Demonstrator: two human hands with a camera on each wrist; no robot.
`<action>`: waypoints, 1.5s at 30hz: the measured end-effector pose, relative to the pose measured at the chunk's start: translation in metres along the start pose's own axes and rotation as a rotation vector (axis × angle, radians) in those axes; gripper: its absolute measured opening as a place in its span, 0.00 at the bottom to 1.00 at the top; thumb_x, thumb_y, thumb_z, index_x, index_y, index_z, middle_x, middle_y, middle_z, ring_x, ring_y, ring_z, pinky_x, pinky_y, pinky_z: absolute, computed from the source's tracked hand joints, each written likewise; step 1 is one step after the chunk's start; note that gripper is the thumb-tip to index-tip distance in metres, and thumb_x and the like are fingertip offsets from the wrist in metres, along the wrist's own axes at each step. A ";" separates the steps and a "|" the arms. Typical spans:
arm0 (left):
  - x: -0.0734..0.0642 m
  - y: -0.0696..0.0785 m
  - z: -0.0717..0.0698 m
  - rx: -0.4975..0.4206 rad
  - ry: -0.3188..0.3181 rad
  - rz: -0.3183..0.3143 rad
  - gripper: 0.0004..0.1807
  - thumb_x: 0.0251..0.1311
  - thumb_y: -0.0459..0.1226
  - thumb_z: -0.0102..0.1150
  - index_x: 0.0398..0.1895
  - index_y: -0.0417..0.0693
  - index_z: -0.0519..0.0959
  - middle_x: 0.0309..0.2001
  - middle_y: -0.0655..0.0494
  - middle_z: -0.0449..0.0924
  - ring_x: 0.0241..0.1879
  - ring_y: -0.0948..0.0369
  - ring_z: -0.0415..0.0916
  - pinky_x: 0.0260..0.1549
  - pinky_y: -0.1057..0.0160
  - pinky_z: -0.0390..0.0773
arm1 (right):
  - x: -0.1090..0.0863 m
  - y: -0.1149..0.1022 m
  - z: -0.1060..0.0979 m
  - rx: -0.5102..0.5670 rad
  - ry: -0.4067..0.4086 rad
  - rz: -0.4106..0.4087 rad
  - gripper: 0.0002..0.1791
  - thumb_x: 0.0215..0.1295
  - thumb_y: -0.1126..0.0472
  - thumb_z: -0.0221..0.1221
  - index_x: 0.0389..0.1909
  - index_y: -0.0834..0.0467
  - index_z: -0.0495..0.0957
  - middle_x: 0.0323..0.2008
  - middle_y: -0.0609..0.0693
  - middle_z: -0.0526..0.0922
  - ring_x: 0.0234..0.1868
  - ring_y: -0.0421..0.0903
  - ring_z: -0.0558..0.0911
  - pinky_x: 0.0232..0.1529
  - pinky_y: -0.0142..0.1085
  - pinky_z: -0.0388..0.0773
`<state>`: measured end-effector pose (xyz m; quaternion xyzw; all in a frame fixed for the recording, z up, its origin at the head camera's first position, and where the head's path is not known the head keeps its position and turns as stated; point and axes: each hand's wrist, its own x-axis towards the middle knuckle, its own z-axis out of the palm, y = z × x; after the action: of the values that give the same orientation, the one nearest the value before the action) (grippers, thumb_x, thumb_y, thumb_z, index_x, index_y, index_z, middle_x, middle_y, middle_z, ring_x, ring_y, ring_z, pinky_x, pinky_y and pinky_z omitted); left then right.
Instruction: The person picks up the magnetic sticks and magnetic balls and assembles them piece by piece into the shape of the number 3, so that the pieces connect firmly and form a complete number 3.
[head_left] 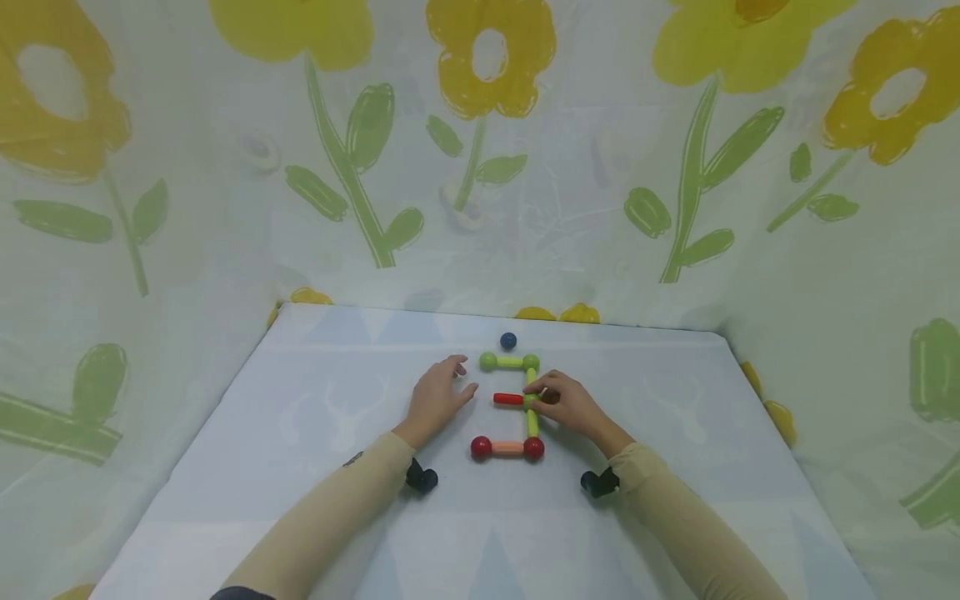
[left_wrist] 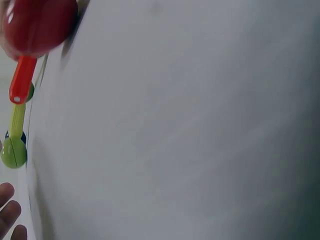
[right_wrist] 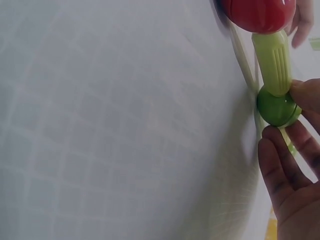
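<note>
A figure of balls and rods lies on the table. My right hand pinches its middle green ball between thumb and fingers. From that ball a red rod points left, its outer end bare. Yellow-green rods run from it to a light green ball at the back and a red ball in front. My left hand hovers left of the figure, fingers spread and holding nothing; only some of its fingertips show in the left wrist view.
At the back, a yellow-green rod ends in another light green ball. In front, a salmon rod joins a second red ball. One loose blue ball sits behind the figure. Flower-patterned curtains surround the white table.
</note>
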<state>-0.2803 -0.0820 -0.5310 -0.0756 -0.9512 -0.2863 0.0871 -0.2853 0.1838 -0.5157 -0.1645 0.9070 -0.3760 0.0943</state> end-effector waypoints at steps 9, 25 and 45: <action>0.027 -0.003 0.000 0.006 -0.037 -0.026 0.28 0.69 0.49 0.62 0.67 0.47 0.73 0.53 0.51 0.81 0.54 0.53 0.77 0.57 0.53 0.75 | 0.000 0.001 0.001 0.004 0.006 -0.003 0.12 0.65 0.60 0.68 0.49 0.48 0.87 0.44 0.45 0.78 0.42 0.45 0.78 0.45 0.36 0.78; 0.058 -0.004 0.000 -0.005 -0.058 -0.033 0.28 0.70 0.50 0.59 0.67 0.46 0.73 0.55 0.49 0.80 0.56 0.52 0.76 0.59 0.53 0.74 | -0.001 -0.001 -0.002 0.020 0.011 -0.005 0.12 0.65 0.61 0.68 0.48 0.48 0.87 0.44 0.45 0.78 0.42 0.45 0.78 0.44 0.36 0.79; 0.081 0.017 0.022 0.017 -0.097 -0.006 0.29 0.67 0.54 0.62 0.67 0.52 0.75 0.57 0.51 0.81 0.59 0.52 0.76 0.60 0.49 0.73 | -0.001 0.001 0.001 0.009 0.028 -0.007 0.12 0.65 0.59 0.69 0.48 0.46 0.86 0.45 0.44 0.78 0.44 0.43 0.79 0.47 0.37 0.79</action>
<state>-0.3586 -0.0483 -0.5229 -0.0857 -0.9569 -0.2746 0.0405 -0.2846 0.1845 -0.5168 -0.1620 0.9059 -0.3828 0.0810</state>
